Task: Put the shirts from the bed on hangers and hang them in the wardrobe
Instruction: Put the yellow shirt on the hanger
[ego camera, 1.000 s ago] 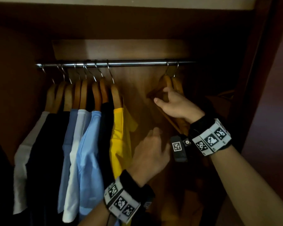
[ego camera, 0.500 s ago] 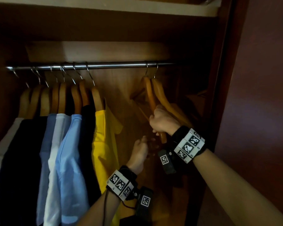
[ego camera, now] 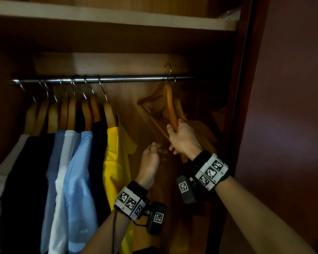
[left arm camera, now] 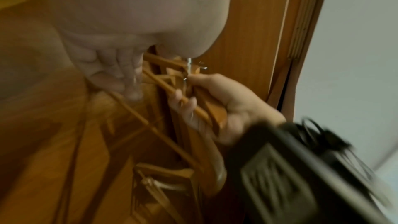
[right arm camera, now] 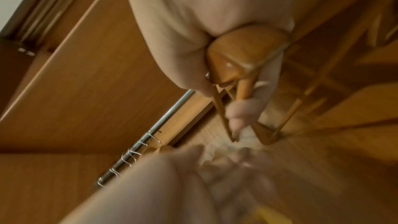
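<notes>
The right hand grips an empty wooden hanger by its lower arm; the metal hook of this hanger stands above the rail, not on it. A second empty hanger hangs on the rail just behind. The left hand is below and a little left of the right one, fingers loosely curled, holding nothing. On the left part of the rail hang the shirts, the yellow shirt nearest to the hands.
</notes>
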Demonstrator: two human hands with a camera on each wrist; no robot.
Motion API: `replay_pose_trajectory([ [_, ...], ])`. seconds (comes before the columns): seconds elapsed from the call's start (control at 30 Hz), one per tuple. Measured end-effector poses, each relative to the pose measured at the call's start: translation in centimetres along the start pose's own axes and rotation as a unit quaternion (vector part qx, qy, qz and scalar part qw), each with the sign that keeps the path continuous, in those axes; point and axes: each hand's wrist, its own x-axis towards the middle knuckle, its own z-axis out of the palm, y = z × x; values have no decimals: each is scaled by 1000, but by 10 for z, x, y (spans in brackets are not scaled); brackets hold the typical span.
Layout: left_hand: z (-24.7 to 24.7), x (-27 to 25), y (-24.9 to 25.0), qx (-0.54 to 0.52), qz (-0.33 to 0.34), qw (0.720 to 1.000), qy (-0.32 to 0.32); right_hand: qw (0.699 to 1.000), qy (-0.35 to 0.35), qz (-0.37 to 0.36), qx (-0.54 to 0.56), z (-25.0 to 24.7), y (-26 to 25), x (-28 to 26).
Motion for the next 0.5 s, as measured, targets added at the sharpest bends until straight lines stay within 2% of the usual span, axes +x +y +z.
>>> replay_pose_trajectory([
  [0.23, 3, 15, 29, -21, 42, 999, 1, 995, -30, -19, 94, -25, 11, -26],
  [0.5, 14, 11, 36, -48, 99, 993, -37, 992, -13, -110, 58, -47, 29, -47],
])
